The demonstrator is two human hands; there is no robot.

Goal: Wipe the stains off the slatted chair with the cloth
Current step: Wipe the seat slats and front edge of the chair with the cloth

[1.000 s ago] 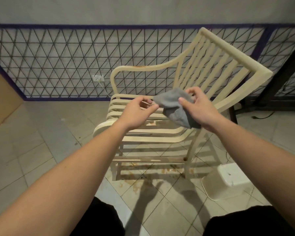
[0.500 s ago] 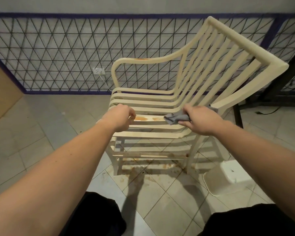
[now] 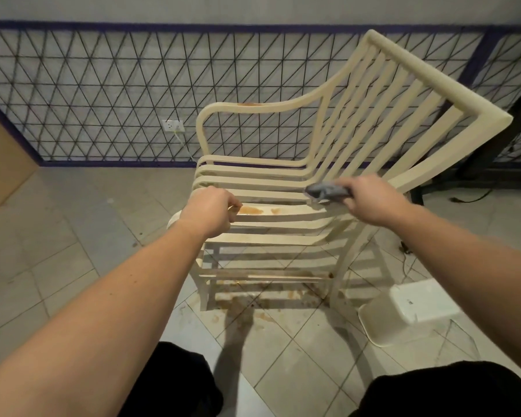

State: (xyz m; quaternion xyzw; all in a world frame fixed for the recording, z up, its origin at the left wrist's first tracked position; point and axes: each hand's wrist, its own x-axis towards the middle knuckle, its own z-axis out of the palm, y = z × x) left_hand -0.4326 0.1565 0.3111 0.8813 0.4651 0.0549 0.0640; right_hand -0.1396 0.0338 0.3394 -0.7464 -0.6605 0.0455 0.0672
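A cream slatted chair [image 3: 283, 182] stands on the tiled floor in front of me, its back leaning to the right. An orange-brown stain [image 3: 253, 210] marks one seat slat near the left; a smaller stain [image 3: 248, 104] sits on the far armrest. My left hand [image 3: 211, 213] is closed around the left end of a seat slat, just left of the stain. My right hand [image 3: 370, 201] holds a bunched grey cloth [image 3: 325, 190] at the right end of the seat, where the slats curve up into the back.
A white plastic basin [image 3: 409, 311] lies upside down on the floor at the right of the chair. Brown spill marks [image 3: 247, 302] cover the tiles under the seat. A wire mesh fence [image 3: 103, 94] with a wall socket [image 3: 172, 126] runs behind. A dark table frame [image 3: 494, 152] stands far right.
Both hands came down from chest height to the seat. The left hand let go of the cloth and gripped a slat; the right hand bunched the cloth and moved it right along the seat.
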